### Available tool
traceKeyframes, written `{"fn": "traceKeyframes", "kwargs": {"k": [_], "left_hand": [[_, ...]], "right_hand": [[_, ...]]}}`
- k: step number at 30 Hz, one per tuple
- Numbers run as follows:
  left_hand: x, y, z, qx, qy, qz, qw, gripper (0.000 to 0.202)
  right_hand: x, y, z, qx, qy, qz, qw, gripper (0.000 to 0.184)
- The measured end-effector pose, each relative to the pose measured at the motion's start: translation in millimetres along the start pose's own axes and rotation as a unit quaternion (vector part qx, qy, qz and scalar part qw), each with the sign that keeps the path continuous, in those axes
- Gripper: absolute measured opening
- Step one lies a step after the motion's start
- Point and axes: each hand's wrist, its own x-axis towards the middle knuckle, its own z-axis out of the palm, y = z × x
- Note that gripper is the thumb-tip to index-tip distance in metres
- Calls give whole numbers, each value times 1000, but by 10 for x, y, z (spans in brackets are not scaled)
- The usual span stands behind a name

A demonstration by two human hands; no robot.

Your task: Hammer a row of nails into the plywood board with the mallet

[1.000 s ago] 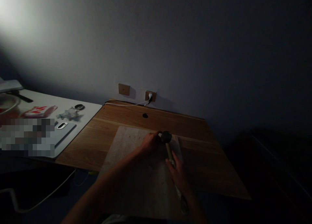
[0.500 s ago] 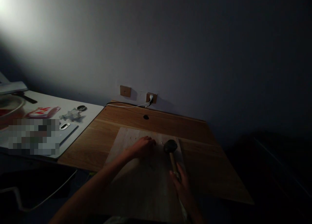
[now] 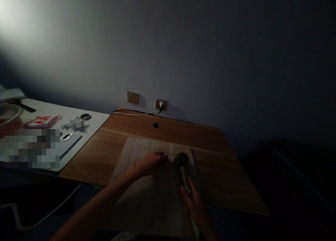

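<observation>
My right hand (image 3: 194, 198) is wrapped around the handle of a mallet (image 3: 181, 160) with a dark round head, held low over a pale wooden board (image 3: 168, 206). Beside the mallet head, a small shiny nail (image 3: 172, 152) stands on the board near its far edge. To the left of that nail, my left hand (image 3: 153, 163) is over the board with its fingers curled together; whatever may be in them is hidden. Several small dark marks (image 3: 144, 148), nails or holes, run in a row along the board's far side.
The board lies on a brown wooden table (image 3: 225, 185) against a wall. Cables run to a wall socket (image 3: 161, 104). At left, a white table (image 3: 96, 123) carries a kitchen scale (image 3: 70, 144), a red-and-white packet (image 3: 43, 121), crumpled plastic (image 3: 76, 125) and a small round dark item (image 3: 85, 117).
The mallet head has tipped and sunk slightly beside the nail. My left hand has shifted a little lower, showing more of the row of marks. The whole view has moved slightly.
</observation>
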Motion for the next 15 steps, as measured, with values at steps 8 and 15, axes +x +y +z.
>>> {"fn": "traceKeyframes", "kwargs": {"k": [8, 15], "left_hand": [[269, -262, 165, -99, 137, -48, 984, 25], [396, -344, 283, -154, 191, -89, 965, 24]], "right_hand": [[32, 34, 2, 1, 7, -1, 1000, 80], [14, 103, 27, -1, 15, -29, 999, 76]]}}
